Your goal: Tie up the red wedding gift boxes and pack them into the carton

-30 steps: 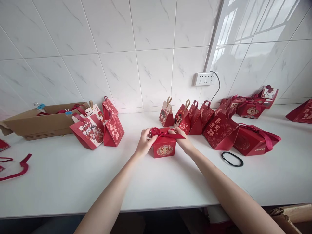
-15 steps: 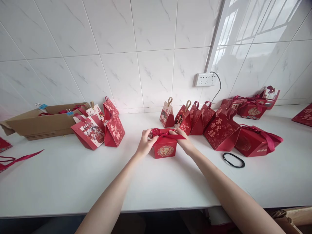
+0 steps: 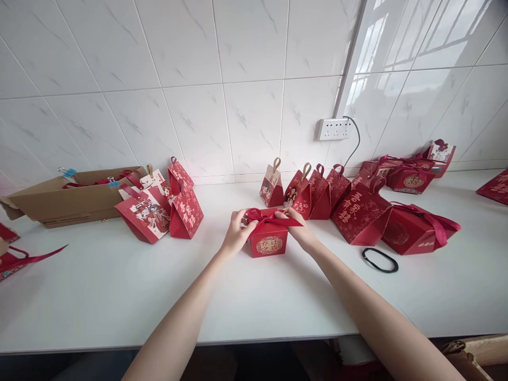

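Observation:
A small red gift box [image 3: 257, 253] with a gold round emblem stands upright on the white table [image 3: 254, 301], straight in front of me. A dark red ribbon [image 3: 263, 216] is tied in a bow across its top. My left hand [image 3: 237, 233] is at the box's left upper edge, thumb and fingers closed on the bow's left loop. On the other side, my right hand [image 3: 298, 228] pinches the bow's right part, with a pointed ribbon tail lying over its fingers. The fingertips of both hands are partly hidden behind the ribbon.
Several red gift boxes with loop handles, such as a large one [image 3: 359, 214], stand behind and right. A ribboned box [image 3: 420, 230] and a black band [image 3: 380, 260] lie right. Bags [image 3: 148, 217] and a cardboard box [image 3: 75, 203] stand left. A socket strip [image 3: 334, 129] is on the wall.
My hands, the bow and the box are practically still. At the far left edge, the ribboned red item has shifted slightly, and a bit of what looks like another person's hand shows there.

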Action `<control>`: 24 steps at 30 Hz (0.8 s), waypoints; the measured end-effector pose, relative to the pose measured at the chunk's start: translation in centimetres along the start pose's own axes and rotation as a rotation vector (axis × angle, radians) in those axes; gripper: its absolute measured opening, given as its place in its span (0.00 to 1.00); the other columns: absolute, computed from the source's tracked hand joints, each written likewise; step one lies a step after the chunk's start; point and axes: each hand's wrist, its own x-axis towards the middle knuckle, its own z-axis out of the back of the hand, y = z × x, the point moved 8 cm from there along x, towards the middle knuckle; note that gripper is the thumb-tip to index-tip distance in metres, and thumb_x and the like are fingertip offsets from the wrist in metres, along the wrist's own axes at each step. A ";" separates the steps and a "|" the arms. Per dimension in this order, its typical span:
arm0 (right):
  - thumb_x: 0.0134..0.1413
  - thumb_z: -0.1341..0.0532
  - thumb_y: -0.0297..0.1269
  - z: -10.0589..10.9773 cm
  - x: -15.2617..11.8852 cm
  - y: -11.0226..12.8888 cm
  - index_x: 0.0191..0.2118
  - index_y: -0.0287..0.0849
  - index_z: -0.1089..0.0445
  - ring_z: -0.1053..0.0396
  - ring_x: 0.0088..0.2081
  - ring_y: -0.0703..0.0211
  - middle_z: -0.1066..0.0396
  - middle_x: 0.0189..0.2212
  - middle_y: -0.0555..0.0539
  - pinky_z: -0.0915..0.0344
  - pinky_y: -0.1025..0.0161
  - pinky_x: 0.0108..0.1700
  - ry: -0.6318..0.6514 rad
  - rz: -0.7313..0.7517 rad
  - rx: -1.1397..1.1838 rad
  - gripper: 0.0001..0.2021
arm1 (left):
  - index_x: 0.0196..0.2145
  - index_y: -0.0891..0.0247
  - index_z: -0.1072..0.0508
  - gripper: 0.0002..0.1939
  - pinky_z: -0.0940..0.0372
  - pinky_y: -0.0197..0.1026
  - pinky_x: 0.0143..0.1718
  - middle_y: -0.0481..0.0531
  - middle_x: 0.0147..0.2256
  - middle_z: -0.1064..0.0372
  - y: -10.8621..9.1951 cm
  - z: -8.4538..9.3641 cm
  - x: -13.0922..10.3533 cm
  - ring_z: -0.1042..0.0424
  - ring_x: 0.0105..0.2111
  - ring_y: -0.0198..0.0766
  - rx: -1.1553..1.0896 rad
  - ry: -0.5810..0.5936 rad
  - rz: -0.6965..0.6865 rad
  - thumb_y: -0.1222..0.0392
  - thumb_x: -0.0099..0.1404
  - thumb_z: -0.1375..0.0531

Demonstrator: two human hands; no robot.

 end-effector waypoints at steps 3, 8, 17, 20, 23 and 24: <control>0.44 0.40 0.54 0.1 0.0 0.1 0.29 0.42 0.42 0.37 0.28 0.63 0.36 0.29 0.51 0.43 0.64 0.32 -0.002 0.002 -0.007 0.20 | 0.40 0.60 0.30 0.14 0.37 0.39 0.37 0.53 0.41 0.42 -0.2 0.0 0.0 0.36 0.38 0.37 -0.005 -0.001 -0.001 0.56 0.55 0.43; 0.44 0.40 0.56 0.0 -0.1 0.0 0.30 0.43 0.42 0.37 0.28 0.62 0.35 0.30 0.51 0.43 0.64 0.31 -0.001 0.016 -0.031 0.20 | 0.40 0.60 0.31 0.15 0.37 0.39 0.38 0.53 0.41 0.43 -0.4 -0.1 -0.1 0.36 0.37 0.37 -0.010 0.004 0.004 0.55 0.54 0.43; 0.46 0.40 0.52 2.5 -0.2 2.4 0.24 0.44 0.39 0.35 0.32 0.54 0.34 0.24 0.48 0.42 0.60 0.34 -0.099 0.017 -0.259 0.17 | 0.43 0.59 0.31 0.19 0.36 0.40 0.40 0.53 0.42 0.41 0.3 0.3 0.3 0.35 0.38 0.38 0.043 0.008 -0.057 0.49 0.57 0.44; 0.49 0.40 0.50 6.1 -5.2 4.4 0.24 0.45 0.38 0.36 0.29 0.53 0.37 0.20 0.48 0.43 0.58 0.33 -0.301 0.011 -0.370 0.14 | 0.44 0.59 0.30 0.21 0.37 0.41 0.42 0.53 0.42 0.39 0.3 0.4 0.6 0.35 0.42 0.41 0.040 0.028 -0.078 0.45 0.58 0.47; 0.57 0.48 0.48 8.2 -15.2 3.9 0.20 0.47 0.40 0.39 0.20 0.59 0.39 0.16 0.49 0.42 0.59 0.26 -0.541 0.130 -0.327 0.18 | 0.46 0.59 0.31 0.23 0.40 0.43 0.48 0.54 0.44 0.38 0.3 0.3 0.7 0.37 0.48 0.44 0.036 0.022 -0.112 0.43 0.60 0.50; 0.58 0.50 0.48 8.3 -18.6 2.1 0.16 0.47 0.43 0.42 0.17 0.60 0.42 0.14 0.50 0.42 0.58 0.23 -0.572 0.108 -0.277 0.22 | 0.47 0.60 0.32 0.25 0.41 0.43 0.48 0.55 0.45 0.38 0.4 0.2 0.7 0.38 0.49 0.45 0.024 0.014 -0.118 0.42 0.61 0.51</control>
